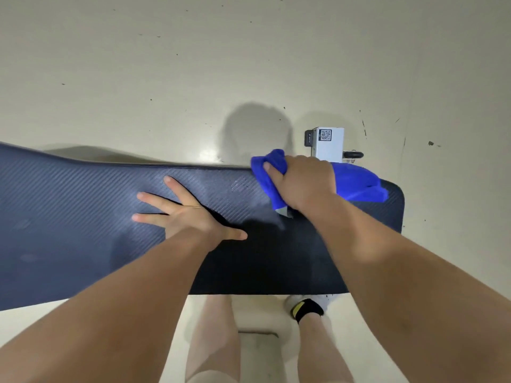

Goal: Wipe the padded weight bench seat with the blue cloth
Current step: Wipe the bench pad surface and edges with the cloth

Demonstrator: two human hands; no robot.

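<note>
I have my left hand (190,214) flat on the bench (69,217), fingers (150,197) spread apart and gripping nothing; I judge it is there to brace me and steady the padded seat. My right hand (304,183) sits toward the far right corner, its fingers clamped on the bunched blue cloth (356,183), which presses on the pad near the far edge. Bunching gives a firm grip for pushing. Most of the seat lies to the left, and I judge it is not yet covered.
</note>
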